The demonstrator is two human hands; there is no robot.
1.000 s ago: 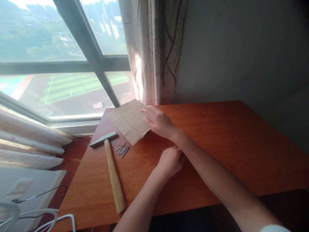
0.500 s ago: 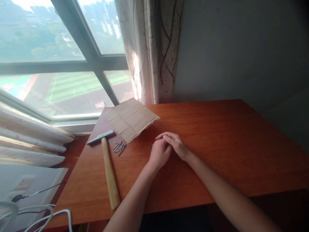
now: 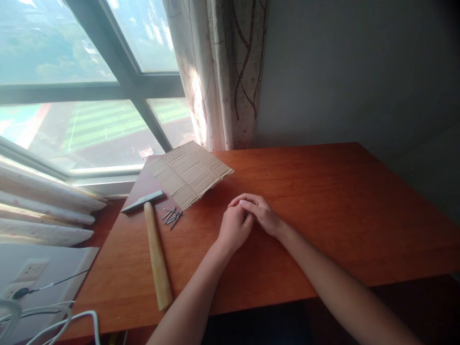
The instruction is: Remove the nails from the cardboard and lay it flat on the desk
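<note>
My left hand point(image 3: 234, 227) rests on the wooden table point(image 3: 334, 201) as a loose fist with nothing showing in it. My right hand point(image 3: 261, 213) lies beside it, its fingers laid flat over the left knuckles and holding nothing. A corrugated cardboard sheet point(image 3: 189, 173) with a patch of small holes lies beyond the hands at the table's far left. A few loose nails point(image 3: 171, 216) sit by its near edge. A hammer point(image 3: 155, 251) with a pale wooden handle lies left of the hands, its steel head pointing away from me.
A patterned curtain point(image 3: 223, 72) hangs behind the cardboard beside a large window point(image 3: 89, 96). Left of the table are a white wall socket point(image 3: 27, 273) and white cables point(image 3: 53, 318). A grey wall backs the table.
My right hand left the cardboard and came back to rest over my left fist at mid-table. The view shifted slightly, so everything sits a little further left.
</note>
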